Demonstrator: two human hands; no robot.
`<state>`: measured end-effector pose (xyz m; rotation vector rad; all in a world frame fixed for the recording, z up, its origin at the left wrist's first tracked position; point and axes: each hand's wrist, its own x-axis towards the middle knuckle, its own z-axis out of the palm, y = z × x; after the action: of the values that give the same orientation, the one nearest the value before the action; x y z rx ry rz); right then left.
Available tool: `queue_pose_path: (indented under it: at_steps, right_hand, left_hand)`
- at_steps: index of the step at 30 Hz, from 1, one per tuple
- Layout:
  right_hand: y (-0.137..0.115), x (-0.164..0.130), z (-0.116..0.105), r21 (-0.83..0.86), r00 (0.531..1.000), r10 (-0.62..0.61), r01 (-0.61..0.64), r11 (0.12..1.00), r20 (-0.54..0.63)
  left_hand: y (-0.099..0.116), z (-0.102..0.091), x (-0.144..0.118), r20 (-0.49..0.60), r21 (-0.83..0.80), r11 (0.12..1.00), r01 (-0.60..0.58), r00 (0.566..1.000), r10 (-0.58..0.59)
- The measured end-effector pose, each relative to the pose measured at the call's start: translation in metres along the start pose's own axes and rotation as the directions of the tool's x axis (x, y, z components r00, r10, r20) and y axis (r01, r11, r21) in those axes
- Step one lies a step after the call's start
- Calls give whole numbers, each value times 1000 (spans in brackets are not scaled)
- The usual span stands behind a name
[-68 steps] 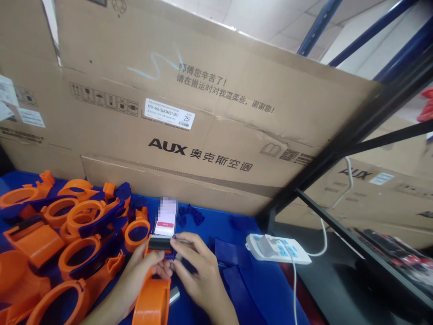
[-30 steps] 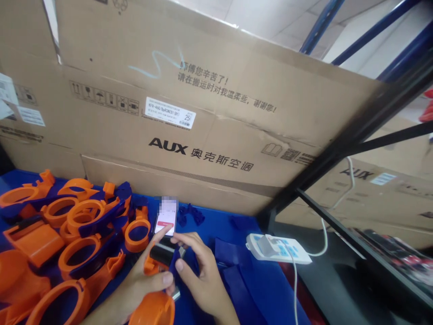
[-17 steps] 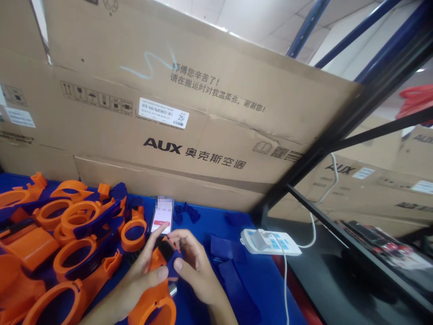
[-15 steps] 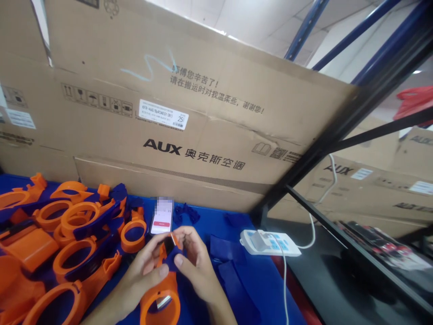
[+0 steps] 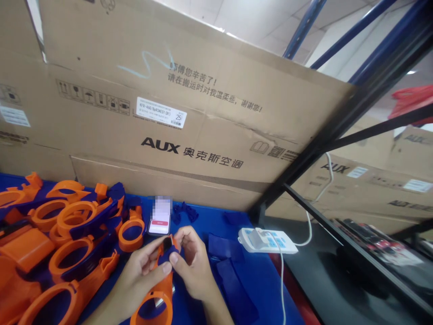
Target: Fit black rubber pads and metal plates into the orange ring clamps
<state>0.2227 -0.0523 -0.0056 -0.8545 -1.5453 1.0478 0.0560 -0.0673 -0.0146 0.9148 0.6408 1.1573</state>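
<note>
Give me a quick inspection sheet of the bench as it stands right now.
Surface: blue bench top.
Job's things: orange ring-ended part held upright, blue piece at its top.
Clutter: pile of orange and blue parts; phone; blue strips.
Grippers: left hand and right hand both grip the part.
Cables: white power strip, white cable running up.
Surroundings: AUX cardboard boxes; black shelf frame.

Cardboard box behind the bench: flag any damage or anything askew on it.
The cardboard box has a ragged tear in its face to the right of the printed lettering, and a pale blue scribble near its top. Otherwise it looks intact.
</note>
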Motion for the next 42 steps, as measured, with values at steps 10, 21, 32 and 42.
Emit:
queue_pose_path:
  at_steps: [10, 21, 32, 42]
  right_hand:
    - [5, 0, 3, -53, 999, 38, -38, 998, 0]
    - [-7, 3, -36, -606, 969, -115, -43, 794, -220]
    - [27, -11, -91, -880, 893, 32, -448, 159, -449]
    - [1, -5, -99, -815, 837, -184, -412, 409, -515]
  left_hand:
    - [-6, -13, 9, -19, 64, 998, -26, 999, 27]
    - [-4, -10, 0, -215, -128, 978, 164, 958, -188]
    - [-5, -12, 6, -179, -288, 901, 324, 906, -383]
    - [-11, -22, 14, -162, -323, 886, 332, 903, -397]
